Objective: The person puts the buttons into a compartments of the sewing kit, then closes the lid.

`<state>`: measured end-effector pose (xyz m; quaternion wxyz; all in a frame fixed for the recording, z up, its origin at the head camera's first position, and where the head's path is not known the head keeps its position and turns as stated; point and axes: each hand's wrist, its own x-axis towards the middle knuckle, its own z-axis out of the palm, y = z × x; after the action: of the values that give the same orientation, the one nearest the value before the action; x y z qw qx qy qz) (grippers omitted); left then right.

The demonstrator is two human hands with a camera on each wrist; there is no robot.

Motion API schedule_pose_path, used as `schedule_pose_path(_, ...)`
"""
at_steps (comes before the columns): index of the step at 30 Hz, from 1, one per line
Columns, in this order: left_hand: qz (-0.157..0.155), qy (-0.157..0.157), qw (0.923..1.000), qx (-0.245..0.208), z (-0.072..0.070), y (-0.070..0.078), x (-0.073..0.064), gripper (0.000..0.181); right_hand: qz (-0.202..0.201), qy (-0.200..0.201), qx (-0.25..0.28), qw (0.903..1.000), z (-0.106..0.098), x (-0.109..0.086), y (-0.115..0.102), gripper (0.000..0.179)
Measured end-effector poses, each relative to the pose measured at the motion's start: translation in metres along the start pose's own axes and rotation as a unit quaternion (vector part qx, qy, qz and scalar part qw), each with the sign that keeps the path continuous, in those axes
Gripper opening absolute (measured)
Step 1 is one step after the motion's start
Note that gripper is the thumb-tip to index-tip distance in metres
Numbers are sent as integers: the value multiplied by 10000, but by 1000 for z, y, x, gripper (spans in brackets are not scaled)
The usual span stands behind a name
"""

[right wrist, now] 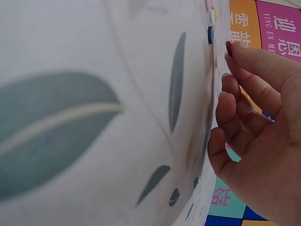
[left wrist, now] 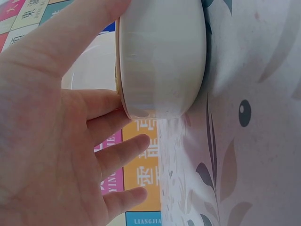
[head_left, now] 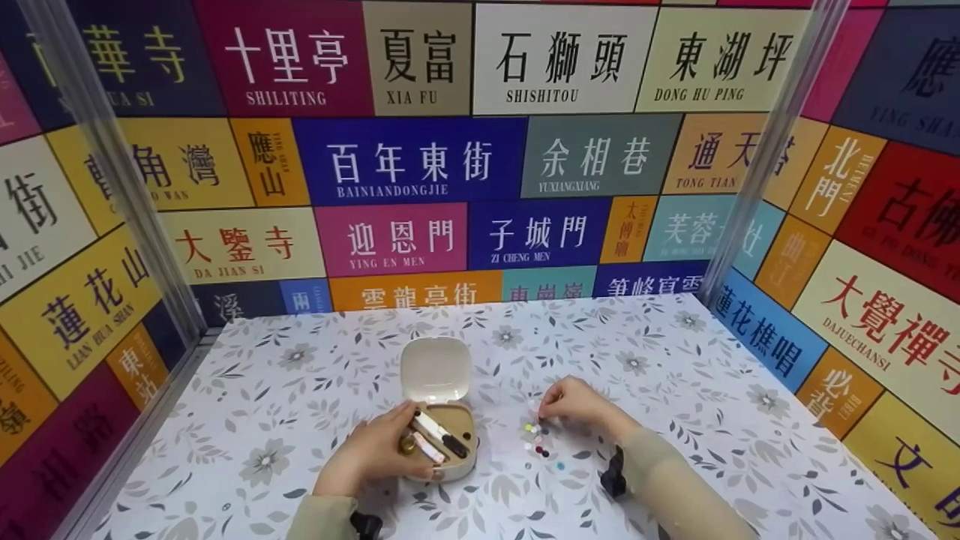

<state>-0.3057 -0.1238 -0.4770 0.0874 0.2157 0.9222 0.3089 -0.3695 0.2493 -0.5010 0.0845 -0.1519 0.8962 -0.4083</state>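
Note:
A small cream-coloured box (head_left: 456, 472) stands on the table with its hinged lid (head_left: 435, 369) raised. My left hand (head_left: 373, 452) holds the box by its left side, thumb near the front and fingers toward the back. In the left wrist view, the smooth box wall (left wrist: 162, 61) sits between thumb and index finger, while the other fingers (left wrist: 124, 155) stretch free. Inside lie a white-and-black stick (head_left: 444, 433) and a pinkish wrapped piece (head_left: 427, 447). Just over the loose buttons (head_left: 537, 430), my right hand (head_left: 581, 401) pinches a dark red button (right wrist: 229, 48) between thumb and forefinger.
Several small buttons in yellow, pink, white and dark tones lie scattered right of the box, with a blue button (head_left: 560, 466) nearest me. A leaf-patterned white cloth (head_left: 330, 375) covers the table. Colourful lettered panels (head_left: 409, 161) wall the back and sides.

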Motion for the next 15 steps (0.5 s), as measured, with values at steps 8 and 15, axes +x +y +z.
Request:
schedule_pose_path(8,-14,-1,10000,4,0,-1,0,117,-33,-126,-193,9997,-7,2,-6,5)
schedule_pose_path(15,-156,-43,9997,-162,0,-1,1,119,-145,99,-482,9987,-10,6,-8,5)
